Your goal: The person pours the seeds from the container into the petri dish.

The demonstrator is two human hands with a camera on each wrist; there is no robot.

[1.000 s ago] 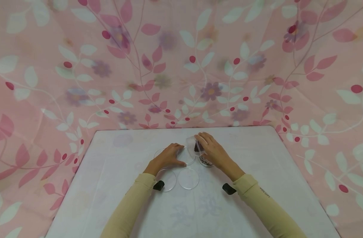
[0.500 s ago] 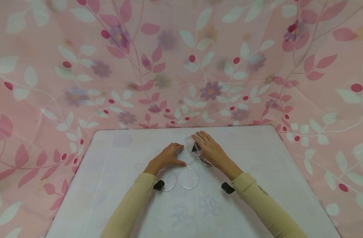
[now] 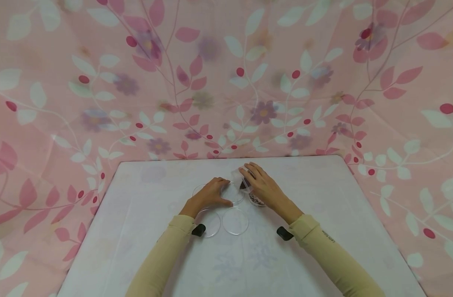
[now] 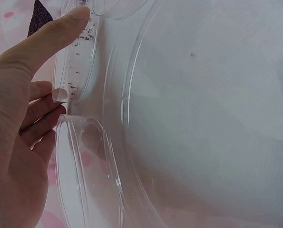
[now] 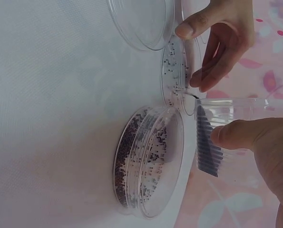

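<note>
My right hand (image 3: 263, 187) grips a clear ribbed plastic cup (image 5: 239, 110), tilted so its dark granules (image 5: 208, 152) lie towards the lip. A thin dark trickle leaves the lip over a clear petri dish (image 5: 170, 71), which has scattered granules across its base. Around that dish's rim, my left hand (image 3: 209, 194) holds on with the thumb on one side and fingers on the other. Close below the cup stands another petri dish (image 5: 153, 175) with many dark granules, partly covered by my right hand in the head view.
Two clear petri dishes (image 3: 235, 220) lie nearer to me on the white table (image 3: 152, 255). Another round dish (image 3: 197, 189) sits partly behind my left hand. Pink floral fabric (image 3: 226, 82) rises behind the table.
The cup has tilted further left over the dish, and its granules have slid towards the lip. My left hand stays in place on the petri dish.
</note>
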